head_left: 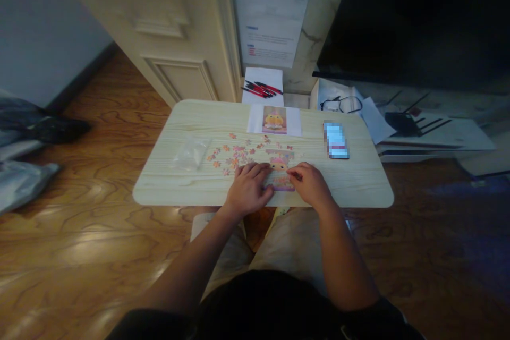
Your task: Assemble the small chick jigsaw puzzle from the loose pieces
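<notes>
1. part-built puzzle (pixel 280 172) lies at the table's (pixel 358 186) near edge, between both hands.
2. left hand (pixel 247 188) rests flat, fingers spread, on its left side.
3. right hand (pixel 311 185) pinches what looks like a piece at its right edge.
4. many loose pieces (pixel 235 154) unplaced; picture card (pixel 274 119) beyond.

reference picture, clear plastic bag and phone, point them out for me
reference picture (pixel 274 119), head view, on the printed yellow figure at its middle
clear plastic bag (pixel 190 153), head view, on its crumpled middle
phone (pixel 336 139), head view, on the middle of its lit screen
</notes>
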`<state>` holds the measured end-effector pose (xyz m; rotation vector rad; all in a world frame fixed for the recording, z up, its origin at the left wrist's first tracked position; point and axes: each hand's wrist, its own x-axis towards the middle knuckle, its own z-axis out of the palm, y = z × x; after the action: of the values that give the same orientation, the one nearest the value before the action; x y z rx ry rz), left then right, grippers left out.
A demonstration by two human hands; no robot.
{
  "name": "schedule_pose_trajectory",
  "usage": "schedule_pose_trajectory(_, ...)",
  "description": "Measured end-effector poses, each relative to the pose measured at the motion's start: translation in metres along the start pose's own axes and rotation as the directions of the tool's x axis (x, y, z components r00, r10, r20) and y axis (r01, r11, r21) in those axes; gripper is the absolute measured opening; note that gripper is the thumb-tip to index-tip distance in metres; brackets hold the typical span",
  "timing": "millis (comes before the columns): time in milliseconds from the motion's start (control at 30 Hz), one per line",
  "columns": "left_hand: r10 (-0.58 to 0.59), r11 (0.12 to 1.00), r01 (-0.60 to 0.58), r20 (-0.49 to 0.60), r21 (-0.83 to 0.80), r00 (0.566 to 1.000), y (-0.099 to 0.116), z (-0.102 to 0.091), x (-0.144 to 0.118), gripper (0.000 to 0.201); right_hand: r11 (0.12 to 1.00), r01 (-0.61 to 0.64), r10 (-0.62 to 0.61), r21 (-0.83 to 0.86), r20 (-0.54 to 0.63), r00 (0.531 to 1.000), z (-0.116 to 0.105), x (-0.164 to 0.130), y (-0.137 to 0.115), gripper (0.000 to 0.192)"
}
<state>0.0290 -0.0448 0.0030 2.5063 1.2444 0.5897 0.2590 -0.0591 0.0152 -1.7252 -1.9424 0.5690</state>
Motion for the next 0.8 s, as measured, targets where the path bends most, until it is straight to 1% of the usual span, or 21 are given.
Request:
schedule_pose_trajectory(133,0.018,1.000,-0.018,0.011,-0.003,1.000,0.000,0.001,0.001,0.053,0.999,-0.003,0.004,-0.038,0.034,0.999,-0.001,-0.004,0.005,0.013)
schedule_pose_trajectory(200,0.022,1.000,-0.022,0.014,0.000,1.000,0.000,0.002,0.001,0.053,0.999,0.003,-0.002,-0.037,0.027,1.000,0.001,-0.005,0.005,0.012)
schedule_pose_trajectory(267,0.025,1.000,-0.025,0.015,0.004,1.000,0.000,0.002,0.001,0.054,1.000,0.007,-0.007,-0.025,-0.011,1.000,0.003,-0.003,0.004,0.013)
schedule_pose_trajectory(367,0.031,0.999,-0.032,0.019,0.007,0.999,0.000,0.001,0.001,0.056,0.999,0.020,-0.024,-0.045,-0.107,0.994,0.005,0.002,0.002,0.021)
schedule_pose_trajectory(467,0.029,1.000,-0.029,0.013,0.009,0.999,-0.001,0.001,0.000,0.055,0.994,0.034,-0.048,-0.101,-0.141,0.989,0.006,0.009,-0.001,0.027)
schedule_pose_trajectory(567,0.028,1.000,-0.028,-0.006,0.005,1.000,-0.001,0.000,-0.001,0.046,0.993,0.047,-0.061,-0.107,-0.133,0.989,0.006,0.013,-0.004,0.027)
schedule_pose_trajectory(667,0.035,0.999,-0.035,-0.026,-0.004,0.999,-0.001,0.000,-0.002,0.037,0.993,0.072,-0.082,-0.094,-0.102,0.991,0.007,0.018,-0.008,0.029)
schedule_pose_trajectory(800,0.050,0.998,-0.049,-0.024,0.039,0.998,-0.001,-0.005,-0.005,0.035,0.986,0.137,-0.142,-0.092,-0.053,0.988,0.014,0.031,-0.017,0.034)
